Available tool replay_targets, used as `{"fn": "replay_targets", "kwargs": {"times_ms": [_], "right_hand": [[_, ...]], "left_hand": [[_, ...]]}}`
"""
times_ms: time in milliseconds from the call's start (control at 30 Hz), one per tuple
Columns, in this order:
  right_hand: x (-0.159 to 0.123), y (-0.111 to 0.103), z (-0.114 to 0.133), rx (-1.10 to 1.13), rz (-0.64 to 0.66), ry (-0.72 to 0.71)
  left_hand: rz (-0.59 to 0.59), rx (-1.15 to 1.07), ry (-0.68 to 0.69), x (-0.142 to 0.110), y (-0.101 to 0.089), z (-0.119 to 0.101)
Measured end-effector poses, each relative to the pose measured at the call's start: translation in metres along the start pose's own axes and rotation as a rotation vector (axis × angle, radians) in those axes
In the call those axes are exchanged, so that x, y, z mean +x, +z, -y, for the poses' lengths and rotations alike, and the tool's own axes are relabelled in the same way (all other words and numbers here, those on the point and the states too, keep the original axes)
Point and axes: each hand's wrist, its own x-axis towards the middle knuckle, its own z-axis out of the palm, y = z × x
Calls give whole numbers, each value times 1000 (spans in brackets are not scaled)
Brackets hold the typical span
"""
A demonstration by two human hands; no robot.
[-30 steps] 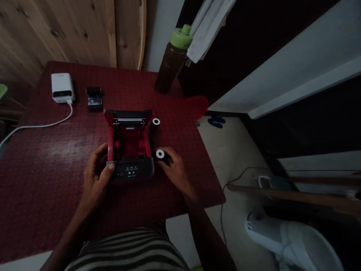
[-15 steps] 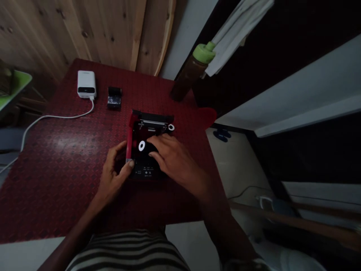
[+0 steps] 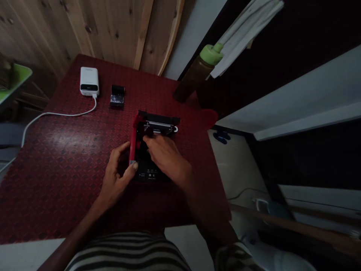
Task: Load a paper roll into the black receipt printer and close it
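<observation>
A red and black printer-like machine (image 3: 150, 168) lies on the table with its lid raised at the back. My left hand (image 3: 117, 177) grips its left side, thumb on the front left corner and fingers along the outer red wall. My right hand (image 3: 165, 152) reaches into the open compartment from the right, its fingers bent and close together. Something dark shows by its fingertips, too dim to make out. A white ring-shaped roll end (image 3: 176, 129) sticks out at the machine's back right.
On the red patterned table (image 3: 70, 162) are a white power bank (image 3: 89, 81) with a white cable (image 3: 64, 114), a small black roll of film (image 3: 117, 96) and a brown bottle with a green cap (image 3: 197, 71). Something red (image 3: 209, 118) sits at the right edge.
My right hand has moved deeper toward the back of the compartment. The black roll with a white ring end that it held is now out of sight. My left hand keeps its grip.
</observation>
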Motion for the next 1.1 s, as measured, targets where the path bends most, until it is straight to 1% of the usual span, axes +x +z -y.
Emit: {"fn": "replay_targets", "kwargs": {"times_ms": [133, 200, 267, 367, 433, 533, 667, 767, 867, 967, 1100], "right_hand": [[4, 4, -4, 62, -15, -3], [0, 3, -7, 118, -12, -20], [-9, -2, -10, 179, -42, -49], [-25, -12, -17, 264, -104, -153], [-33, -16, -20, 292, -110, -245], [-36, -15, -21, 260, -125, -316], [-32, -6, -21, 183, -128, -326], [-29, -3, -23, 184, -119, -328], [-29, -2, -26, 182, -139, -321], [-29, -1, -29, 202, -210, -331], [-35, 5, -32, 271, -386, -348]], "left_hand": [[-7, 7, 5, 0, 0, 0], [-7, 2, -4, 1, 0, 1], [-2, -3, -20, 1, 0, 0], [3, -15, -32, 1, 0, -1], [5, -20, -30, 1, 0, -2], [0, -18, -26, 1, 0, -2], [-4, -13, -9, 1, 0, 0], [-8, -9, -2, 1, 1, 0], [-12, -13, 2, 1, 1, -2], [-16, -21, 7, 1, 2, -1], [-30, -24, 28, 1, 2, 2]]}}
